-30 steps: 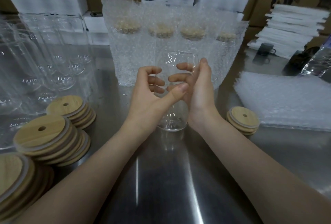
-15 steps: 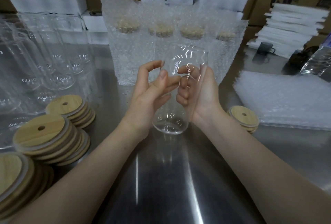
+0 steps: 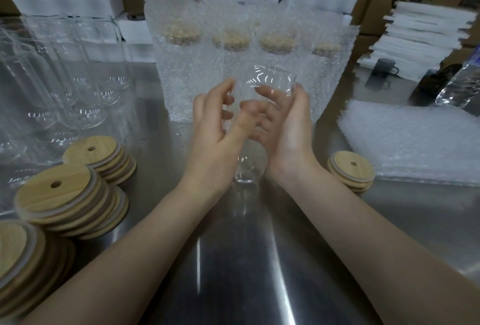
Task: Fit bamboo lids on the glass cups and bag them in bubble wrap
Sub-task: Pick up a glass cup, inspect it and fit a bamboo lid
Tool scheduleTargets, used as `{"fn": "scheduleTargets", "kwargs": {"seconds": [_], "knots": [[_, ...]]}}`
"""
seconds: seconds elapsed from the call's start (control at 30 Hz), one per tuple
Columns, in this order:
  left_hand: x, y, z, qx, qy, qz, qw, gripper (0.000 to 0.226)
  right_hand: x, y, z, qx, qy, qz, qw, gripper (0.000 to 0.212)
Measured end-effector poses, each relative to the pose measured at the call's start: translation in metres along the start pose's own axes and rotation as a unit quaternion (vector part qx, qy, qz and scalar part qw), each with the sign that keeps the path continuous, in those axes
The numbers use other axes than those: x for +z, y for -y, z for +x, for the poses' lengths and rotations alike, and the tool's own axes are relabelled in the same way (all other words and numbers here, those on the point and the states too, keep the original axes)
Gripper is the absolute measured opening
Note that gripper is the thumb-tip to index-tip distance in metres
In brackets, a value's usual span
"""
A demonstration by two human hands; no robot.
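The glass cup [image 3: 262,83] stood on the counter [image 3: 233,259]; now it is lifted and tipped; the right hand [image 3: 288,130] grip wraps it; the left hand [image 3: 210,130] grip is too blurry to tell; no lid yet.

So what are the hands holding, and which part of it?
A cup, by its middle. The right hand wraps its side; the left hand is at the other side, too blurred to tell if it grips.
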State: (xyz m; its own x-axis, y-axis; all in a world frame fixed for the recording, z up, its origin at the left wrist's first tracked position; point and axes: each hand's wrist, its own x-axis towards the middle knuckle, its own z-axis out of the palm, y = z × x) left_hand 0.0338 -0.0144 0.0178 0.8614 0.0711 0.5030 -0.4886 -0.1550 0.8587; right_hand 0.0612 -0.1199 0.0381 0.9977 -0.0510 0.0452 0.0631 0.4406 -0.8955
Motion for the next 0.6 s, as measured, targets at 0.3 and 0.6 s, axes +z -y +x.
{"fn": "scheduleTargets", "kwargs": {"seconds": [0.3,0.6], "knots": [[-0.007,-0.004,0.002,-0.06,0.021,-0.038,0.997,0.083,0.0,0.001,0.001,-0.001,-0.028,-0.02,0.999,0.052],[-0.013,0.001,0.006,-0.124,0.109,-0.167,0.972,0.05,-0.003,0.002,0.002,0.01,-0.042,-0.005,0.999,0.048]]}}
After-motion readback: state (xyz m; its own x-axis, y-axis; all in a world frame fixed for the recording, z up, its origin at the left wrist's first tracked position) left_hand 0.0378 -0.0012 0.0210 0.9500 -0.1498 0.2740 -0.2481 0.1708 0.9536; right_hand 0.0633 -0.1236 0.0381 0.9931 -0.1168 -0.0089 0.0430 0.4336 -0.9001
